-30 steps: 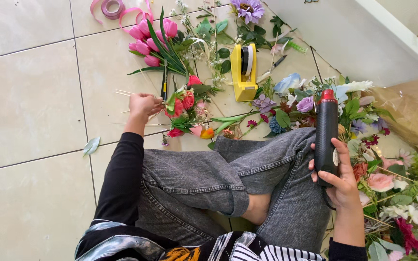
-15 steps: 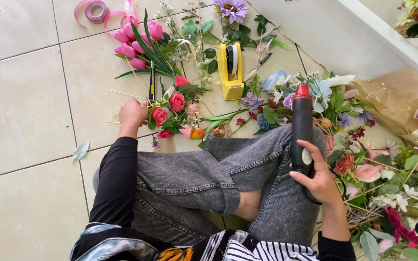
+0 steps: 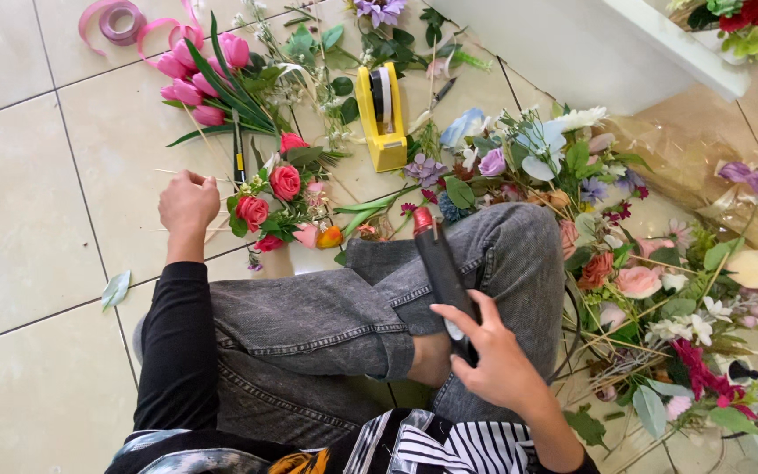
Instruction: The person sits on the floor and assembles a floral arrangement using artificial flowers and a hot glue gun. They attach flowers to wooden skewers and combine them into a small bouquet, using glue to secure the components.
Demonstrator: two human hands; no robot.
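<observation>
Black glue gun [image 3: 439, 263], red-tipped, rigid and probably light, lay across the lap, right hand [image 3: 493, 360] fingers clamped on its near grip; left hand [image 3: 188, 202] fisted beside soft, fragile roses [image 3: 269, 200] on the floor.

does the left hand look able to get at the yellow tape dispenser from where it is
Probably yes. The left hand rests on the floor tile beside the red roses, and the yellow tape dispenser stands just past them; only loose stems and leaves lie between, nothing solid.
</observation>
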